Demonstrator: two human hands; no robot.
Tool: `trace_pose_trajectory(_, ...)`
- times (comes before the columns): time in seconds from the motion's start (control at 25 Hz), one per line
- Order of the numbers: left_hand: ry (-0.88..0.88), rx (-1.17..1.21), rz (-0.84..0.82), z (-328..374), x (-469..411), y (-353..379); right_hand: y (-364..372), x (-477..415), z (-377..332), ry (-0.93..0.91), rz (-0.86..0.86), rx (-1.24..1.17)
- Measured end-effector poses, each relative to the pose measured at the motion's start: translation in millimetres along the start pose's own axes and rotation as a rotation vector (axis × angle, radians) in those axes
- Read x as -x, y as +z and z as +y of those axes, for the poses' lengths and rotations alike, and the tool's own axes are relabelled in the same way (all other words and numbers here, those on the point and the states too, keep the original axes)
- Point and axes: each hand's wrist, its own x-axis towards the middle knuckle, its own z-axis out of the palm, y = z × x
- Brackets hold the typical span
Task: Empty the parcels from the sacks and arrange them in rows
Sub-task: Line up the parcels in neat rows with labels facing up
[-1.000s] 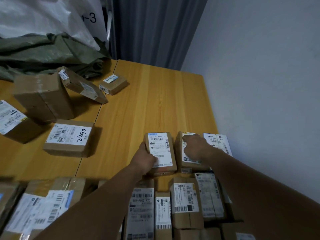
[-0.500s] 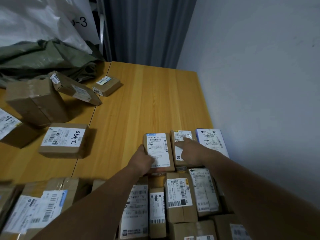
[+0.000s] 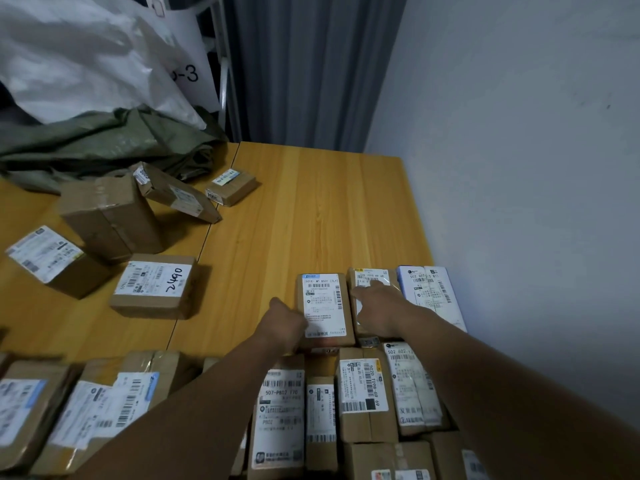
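Note:
Three parcels lie side by side in a row on the wooden table [image 3: 311, 209]. My left hand [image 3: 287, 323] grips the near left corner of a cardboard parcel with a long white label [image 3: 323, 299]. My right hand [image 3: 377, 306] presses flat on top of the middle cardboard parcel [image 3: 370, 276], covering most of it. A white and blue parcel [image 3: 431, 294] closes the row at the wall side. Nearer to me runs another row of labelled parcels [image 3: 367, 393]. A crumpled green sack [image 3: 104, 143] and a white sack [image 3: 86, 64] lie at the far left.
Loose boxes are scattered on the left: one marked 2490 [image 3: 156, 285], a tall plain box [image 3: 110, 216], a tilted flat box [image 3: 176, 194] and a small one [image 3: 232, 187]. A grey wall [image 3: 519, 168] borders the table's right edge. A curtain [image 3: 304, 64] hangs behind.
The middle parcel under my right hand has slid right against the white and blue parcel. The parcel in my left hand has closed up beside it.

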Motion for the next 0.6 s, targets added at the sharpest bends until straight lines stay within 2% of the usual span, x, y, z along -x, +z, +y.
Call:
trace_pose_trajectory(0.16, -0.005, 0.0, 0.09, 1, 11, -32, -9, 3, -22, -0.024, -0.015, -0.046)
trace_pose_trajectory(0.32, 0.06, -0.07, 0.213, -3, 18, -89, -29, 4, -77, -0.105, 0.02, -0.061)
trace_pose_trajectory(0.6, 0.079, -0.145, 0.224, -46, 16, -170, -10, -9, -180, -0.07, 0.025, 0.01)
